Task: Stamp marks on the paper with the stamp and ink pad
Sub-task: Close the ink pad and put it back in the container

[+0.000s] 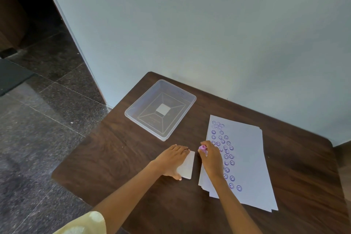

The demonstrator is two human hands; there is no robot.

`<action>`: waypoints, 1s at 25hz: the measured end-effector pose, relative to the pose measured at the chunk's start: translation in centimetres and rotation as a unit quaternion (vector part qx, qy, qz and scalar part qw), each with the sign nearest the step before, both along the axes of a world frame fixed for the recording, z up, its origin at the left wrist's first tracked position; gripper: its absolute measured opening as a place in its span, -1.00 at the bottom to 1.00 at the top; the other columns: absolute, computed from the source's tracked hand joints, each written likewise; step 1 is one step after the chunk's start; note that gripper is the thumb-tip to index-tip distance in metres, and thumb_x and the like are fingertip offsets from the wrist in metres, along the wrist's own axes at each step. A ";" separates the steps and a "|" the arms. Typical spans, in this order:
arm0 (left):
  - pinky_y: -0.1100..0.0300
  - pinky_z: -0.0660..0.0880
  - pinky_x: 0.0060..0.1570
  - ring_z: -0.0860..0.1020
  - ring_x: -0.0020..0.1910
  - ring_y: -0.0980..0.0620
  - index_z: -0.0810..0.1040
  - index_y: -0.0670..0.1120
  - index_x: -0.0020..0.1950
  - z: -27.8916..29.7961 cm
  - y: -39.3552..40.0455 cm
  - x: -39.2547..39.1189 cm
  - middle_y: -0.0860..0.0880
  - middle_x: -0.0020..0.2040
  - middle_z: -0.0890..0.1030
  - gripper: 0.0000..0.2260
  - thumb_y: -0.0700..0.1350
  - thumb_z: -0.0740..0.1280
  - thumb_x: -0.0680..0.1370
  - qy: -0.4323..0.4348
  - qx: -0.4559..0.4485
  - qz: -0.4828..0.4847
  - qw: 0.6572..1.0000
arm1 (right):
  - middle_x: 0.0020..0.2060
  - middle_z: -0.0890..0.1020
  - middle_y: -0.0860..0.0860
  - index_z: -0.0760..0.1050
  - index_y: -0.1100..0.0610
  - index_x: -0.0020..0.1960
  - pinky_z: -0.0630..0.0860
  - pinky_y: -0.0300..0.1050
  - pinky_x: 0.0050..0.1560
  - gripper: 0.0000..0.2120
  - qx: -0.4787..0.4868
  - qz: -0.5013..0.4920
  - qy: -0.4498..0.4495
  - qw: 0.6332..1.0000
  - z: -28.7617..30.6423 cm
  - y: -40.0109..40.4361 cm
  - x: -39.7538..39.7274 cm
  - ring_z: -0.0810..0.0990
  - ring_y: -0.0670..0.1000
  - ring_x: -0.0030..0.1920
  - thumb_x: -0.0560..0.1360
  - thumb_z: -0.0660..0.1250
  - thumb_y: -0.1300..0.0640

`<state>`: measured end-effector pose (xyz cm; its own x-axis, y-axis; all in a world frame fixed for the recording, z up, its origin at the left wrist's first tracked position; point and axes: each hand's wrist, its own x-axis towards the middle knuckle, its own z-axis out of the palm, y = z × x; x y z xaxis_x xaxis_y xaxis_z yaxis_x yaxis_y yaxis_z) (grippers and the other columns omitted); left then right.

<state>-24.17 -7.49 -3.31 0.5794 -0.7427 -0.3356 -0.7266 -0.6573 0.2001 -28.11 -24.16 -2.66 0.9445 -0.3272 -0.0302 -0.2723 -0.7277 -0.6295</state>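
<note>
A stack of white paper [248, 157] lies on the right half of the dark wooden table [121, 154]. Its top sheet carries several purple smiley marks down the left side. My right hand [210, 159] grips a small pink stamp [202, 148] at the paper's left edge, its top poking out above my fingers. My left hand [171, 159] rests flat on a white rectangular ink pad case [188, 165], just left of the paper. I cannot tell whether the case is open.
A clear plastic box lid [161, 108] lies upside down at the table's far left, near the wall [209, 34]. The table's left edge drops to a dark stone floor [38, 119]. Bare wood shows to the right of the paper.
</note>
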 end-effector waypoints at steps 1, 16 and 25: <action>0.00 -0.05 0.46 0.09 0.49 -0.15 0.00 -0.10 0.47 0.2 -0.1 0.0 -0.15 0.52 0.12 -0.16 0.16 0.40 0.38 0.001 -0.003 0.002 1.000 | 0.05 0.62 0.12 0.46 0.13 0.12 0.42 -0.20 -0.07 -0.80 0.004 -0.002 0.001 1.000 -0.2 -0.1 -0.1 0.55 0.08 0.07 0.55 0.19 0.09; -0.02 0.09 0.41 0.25 0.33 -0.08 0.06 0.04 0.38 8.2 5.2 9.0 -0.06 0.38 0.28 -0.18 0.26 0.41 0.28 -0.059 -0.103 -0.040 0.992 | -0.33 0.51 -0.10 0.35 -0.04 -0.17 0.33 -0.38 -0.34 -0.88 0.085 -0.078 -0.105 0.988 5.4 2.1 4.8 0.53 -0.06 -0.32 0.48 0.29 0.07; -0.04 0.19 0.36 0.33 0.28 -0.13 0.13 -0.04 0.39 6.7 8.1 23.8 -0.12 0.34 0.35 -0.17 0.21 0.44 0.27 -0.110 -0.011 -0.080 0.991 | -0.27 0.58 0.04 0.36 0.08 -0.18 0.42 -0.27 -0.30 -0.84 0.107 -0.074 -0.104 0.986 6.8 7.3 16.6 0.56 0.03 -0.27 0.45 0.35 0.19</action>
<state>-0.35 0.63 3.36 0.5107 -0.8369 -0.1971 -0.8489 -0.5272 0.0390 -11.56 -16.81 4.13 0.8801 -0.4687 0.0759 -0.2138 -0.5340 -0.8180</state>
